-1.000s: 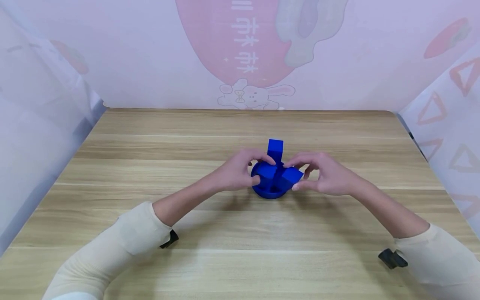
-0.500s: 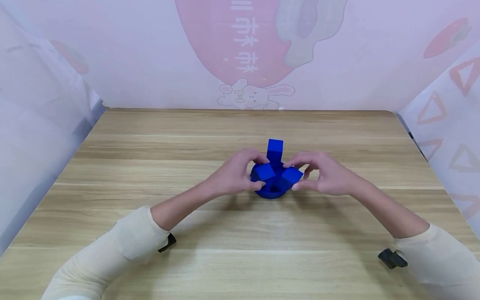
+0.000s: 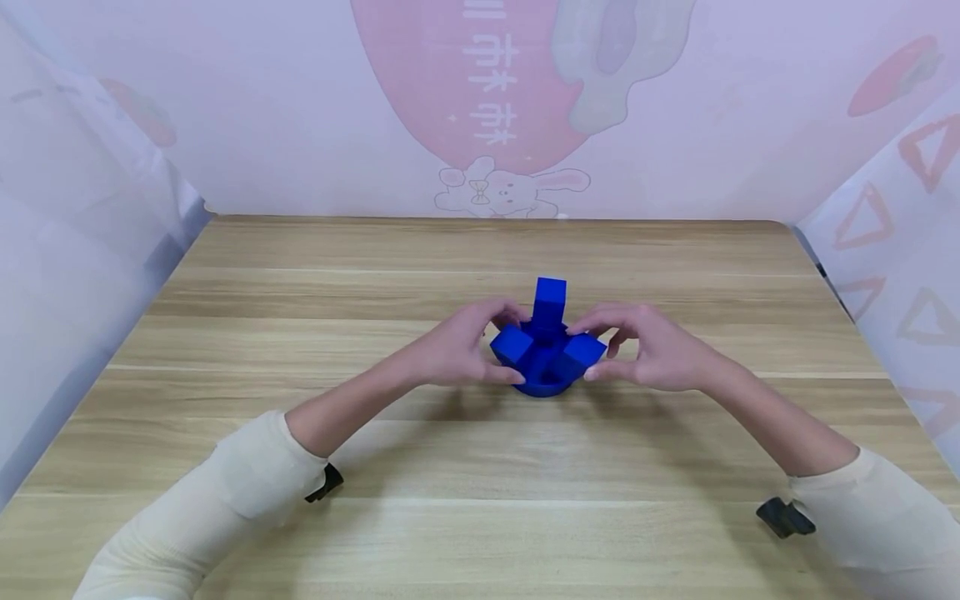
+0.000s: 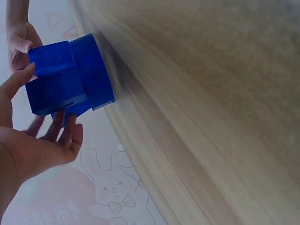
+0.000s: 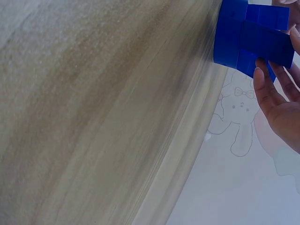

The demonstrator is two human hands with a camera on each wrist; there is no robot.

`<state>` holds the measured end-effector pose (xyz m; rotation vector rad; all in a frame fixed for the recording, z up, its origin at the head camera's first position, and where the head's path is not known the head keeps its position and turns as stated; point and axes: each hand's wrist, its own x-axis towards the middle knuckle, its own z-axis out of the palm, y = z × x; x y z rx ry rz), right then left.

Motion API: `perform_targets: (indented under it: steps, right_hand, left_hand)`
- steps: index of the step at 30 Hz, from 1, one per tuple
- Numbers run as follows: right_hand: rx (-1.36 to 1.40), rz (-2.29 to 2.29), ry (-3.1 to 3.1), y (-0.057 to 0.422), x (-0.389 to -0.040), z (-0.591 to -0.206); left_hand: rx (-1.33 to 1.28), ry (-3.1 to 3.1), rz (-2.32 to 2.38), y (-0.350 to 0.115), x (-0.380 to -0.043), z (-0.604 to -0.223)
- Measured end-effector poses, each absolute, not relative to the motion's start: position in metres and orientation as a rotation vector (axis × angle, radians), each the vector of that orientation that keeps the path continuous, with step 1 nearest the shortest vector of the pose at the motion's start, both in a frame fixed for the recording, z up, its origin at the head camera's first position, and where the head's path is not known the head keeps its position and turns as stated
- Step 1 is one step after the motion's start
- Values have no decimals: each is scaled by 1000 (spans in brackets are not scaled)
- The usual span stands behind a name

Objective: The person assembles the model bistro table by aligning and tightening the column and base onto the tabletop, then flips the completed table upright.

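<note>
A blue round base (image 3: pixel 543 389) stands on the table, with three square blue blocks rising from it and a hollow between them. My left hand (image 3: pixel 467 346) holds the left block (image 3: pixel 512 345) between thumb and fingers, and the left wrist view shows the thumb at one edge and the fingertips on the opposite side. On the other side, my right hand (image 3: pixel 663 350) pinches the right block (image 3: pixel 583 353). No hand touches the back block (image 3: pixel 551 302), which is the farthest from me.
The wood-grain table (image 3: pixel 480 517) extends around the blue piece on every side. A pink printed panel (image 3: pixel 300 108) rises behind its back edge, and pale sheets flank it left and right. Black devices (image 3: pixel 786 517) sit by both sleeves.
The left block has slid outward to the left, away from the middle, together with my left hand. The hollow between the blocks shows wider. My right hand, right block and back block stay put.
</note>
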<state>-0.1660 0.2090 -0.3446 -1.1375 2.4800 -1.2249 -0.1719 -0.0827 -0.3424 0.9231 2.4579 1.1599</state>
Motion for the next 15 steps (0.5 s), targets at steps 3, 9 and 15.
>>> perform_targets:
  steps: [3, 9, 15]
  right_hand:
    - [-1132, -1216, 2486, 209, -166, -345]
    - [-1130, -1211, 2486, 208, -166, -344]
    - [-1115, -1211, 2491, 207, -166, -343]
  left_hand:
    - [788, 2522, 1143, -82, -170, -343]
    - [813, 2548, 1175, -85, -172, -343]
    - [959, 2522, 1171, -90, -177, -341]
